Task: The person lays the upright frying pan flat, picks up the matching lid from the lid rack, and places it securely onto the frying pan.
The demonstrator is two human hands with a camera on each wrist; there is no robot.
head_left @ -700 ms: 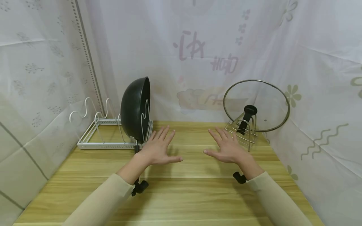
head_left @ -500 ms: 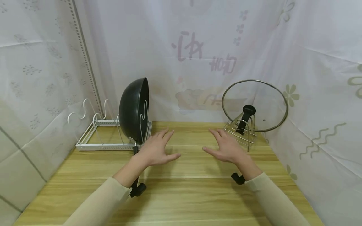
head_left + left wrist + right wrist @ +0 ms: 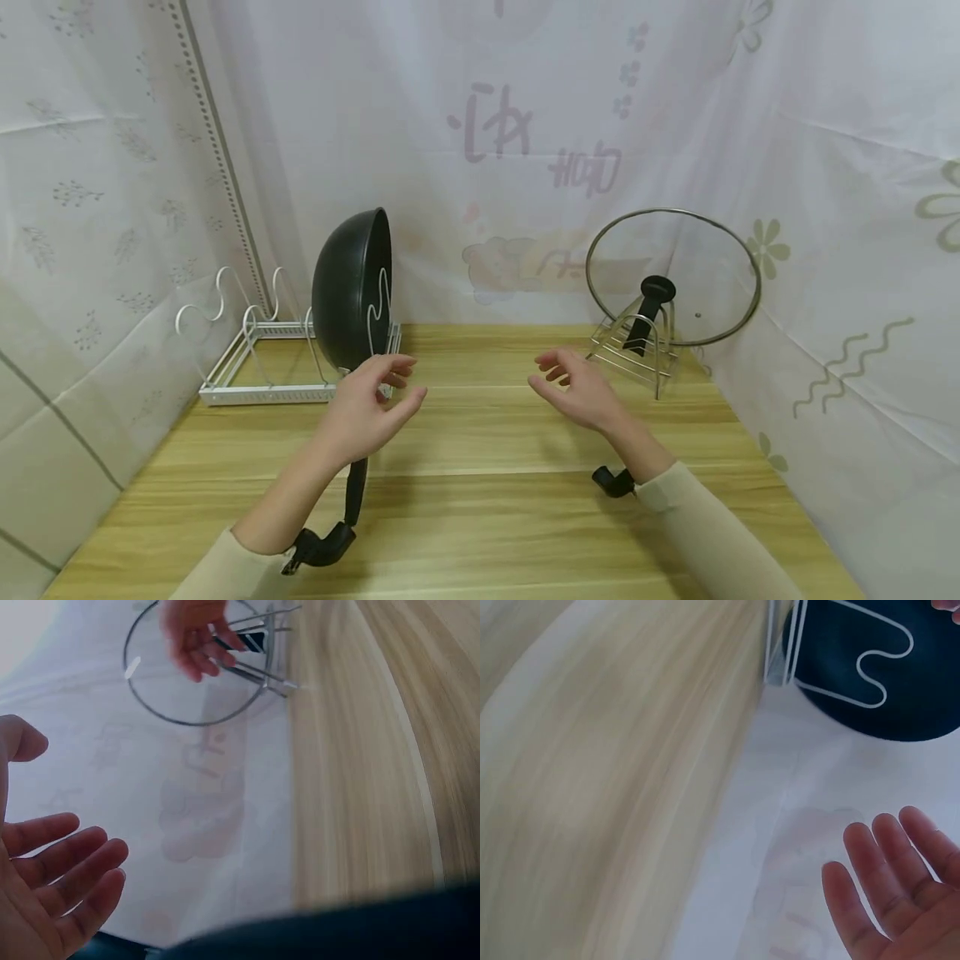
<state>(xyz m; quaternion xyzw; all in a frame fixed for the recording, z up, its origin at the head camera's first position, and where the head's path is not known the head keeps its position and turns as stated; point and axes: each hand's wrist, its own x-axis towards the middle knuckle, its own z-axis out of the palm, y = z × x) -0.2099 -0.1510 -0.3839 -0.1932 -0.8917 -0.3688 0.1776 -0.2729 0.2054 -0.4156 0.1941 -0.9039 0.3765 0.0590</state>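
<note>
A black wok (image 3: 341, 287) stands on its side in a white wire pan rack (image 3: 262, 395) at the left, its black handle (image 3: 356, 492) pointing toward me. Over the handle's upper part hovers my left hand (image 3: 363, 412), fingers loosely bent and holding nothing. My right hand (image 3: 581, 392) is in the air at the right, relaxed and holding nothing, just left of a small metal wire stand (image 3: 657, 367). On that stand a round glass lid (image 3: 712, 283) leans upright, its black knob (image 3: 657, 290) facing me. In the right wrist view the fingers (image 3: 877, 877) are spread slightly.
A wooden tabletop (image 3: 487, 517) lies under everything. Patterned white cloth (image 3: 525, 100) hangs behind and along both sides. Black wrist mounts (image 3: 326, 546) sit on both forearms. The pan rack's left slots have white wire dividers (image 3: 217, 308).
My left hand has drawn back toward me and to the left, over the wok's handle. The right hand has shifted slightly left. Both hands' fingers have gone from spread to loosely bent.
</note>
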